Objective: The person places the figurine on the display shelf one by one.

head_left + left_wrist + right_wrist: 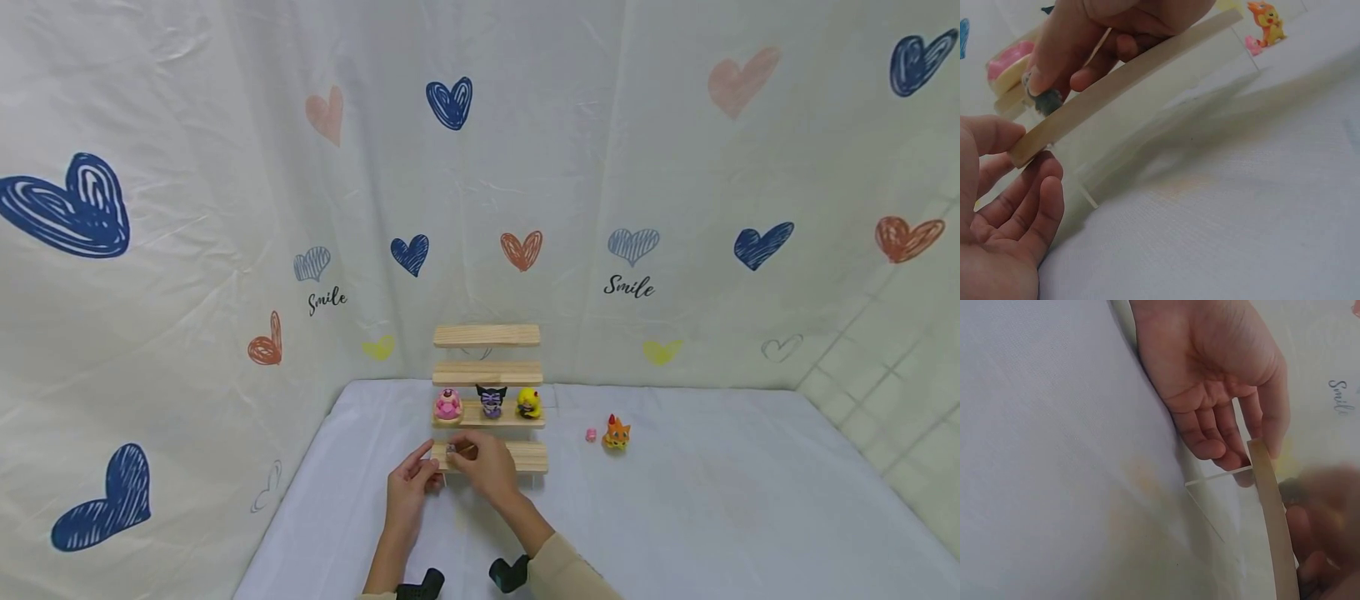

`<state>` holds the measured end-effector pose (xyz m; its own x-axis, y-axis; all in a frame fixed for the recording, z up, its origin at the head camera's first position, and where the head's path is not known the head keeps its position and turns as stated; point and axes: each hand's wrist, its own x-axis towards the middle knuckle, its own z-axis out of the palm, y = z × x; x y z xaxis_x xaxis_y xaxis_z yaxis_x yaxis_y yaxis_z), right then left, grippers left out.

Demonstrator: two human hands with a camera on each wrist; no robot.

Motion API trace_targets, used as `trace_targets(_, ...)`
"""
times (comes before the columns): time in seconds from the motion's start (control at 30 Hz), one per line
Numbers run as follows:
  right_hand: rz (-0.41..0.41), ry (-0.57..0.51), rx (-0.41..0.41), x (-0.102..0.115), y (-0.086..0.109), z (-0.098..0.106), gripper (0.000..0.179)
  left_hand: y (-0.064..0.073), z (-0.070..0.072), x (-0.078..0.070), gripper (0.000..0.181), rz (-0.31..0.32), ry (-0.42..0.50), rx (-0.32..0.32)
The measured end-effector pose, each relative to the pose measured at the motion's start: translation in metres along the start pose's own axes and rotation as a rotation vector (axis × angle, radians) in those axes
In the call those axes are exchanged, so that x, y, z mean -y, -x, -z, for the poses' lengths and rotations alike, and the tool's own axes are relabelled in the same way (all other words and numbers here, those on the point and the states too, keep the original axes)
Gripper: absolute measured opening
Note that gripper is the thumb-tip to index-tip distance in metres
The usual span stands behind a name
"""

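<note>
A small wooden tiered shelf point(528, 457) stands against the backdrop. My left hand point(408, 490) grips the left end of its lowest board point(1141, 72), thumb above and fingers below. Between thumb and fingers, my right hand point(487, 467) pinches a small dark grey figurine point(1046, 101) at that board's left part. The fingers hide much of the figurine, so its kind cannot be told. On the board above stand a pink figurine point(448, 406), a purple-and-black figurine point(491, 402) and a yellow figurine point(528, 404).
Right of the shelf, an orange-and-yellow figurine point(617, 433) and a tiny pink figurine point(591, 435) stand on the white tablecloth point(712, 500). Two upper boards, the top board point(487, 336) and the second board point(487, 372), rise behind. Clear supports point(1219, 475) hold up the lowest board.
</note>
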<state>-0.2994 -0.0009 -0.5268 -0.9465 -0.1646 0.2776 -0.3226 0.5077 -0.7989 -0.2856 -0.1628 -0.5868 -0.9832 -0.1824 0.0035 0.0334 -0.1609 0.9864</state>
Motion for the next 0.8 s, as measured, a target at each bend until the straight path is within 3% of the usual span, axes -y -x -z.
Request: trace_targets(0.8,-0.016,0.038,-0.011,0.0036,0.0035,-0.0011,0.018,0.0026,-0.0009,-0.0035,0.045,0.008,-0.007,-0.001)
